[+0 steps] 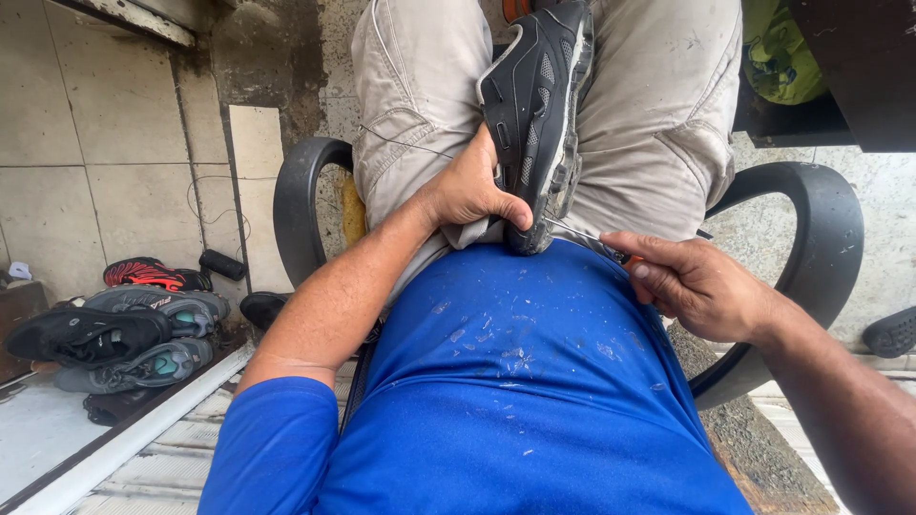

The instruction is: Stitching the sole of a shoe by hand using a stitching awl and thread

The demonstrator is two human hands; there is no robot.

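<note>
shoes [114,336] lie in a heap at the far left, on the floor by the tiled wall: black ones, grey ones with teal inside, and a red and black one at the back. a small black cylinder [221,264] lies just beside the red one, and thin wire [212,205] loops on the tiles above it.

next comes the left arm of my chair [298,205], a black curved loop, with my beige trousers [410,105] beside it. my left forearm crosses my blue shirt [515,381], which is flecked with pale bits.

my left hand [468,191] is closed on the heel end of a black shoe [534,114], thumb pressed over the edge near its sole. the shoe stands on its heel in my lap, between my thighs, sole turned to the right, toe pointing away from me. a thin thread [405,143] runs across my left thigh toward that hand.

a slim metal tool [582,241] touches the shoe low at the heel. my right hand [701,286] is wrapped tight around its orange handle, fingers curled, just right of the shoe and over my shirt.

the right chair arm [821,238] curves behind that wrist. something green [778,52] sits under a dark shelf at the upper right, and another dark shoe [892,332] shows at the right edge.
</note>
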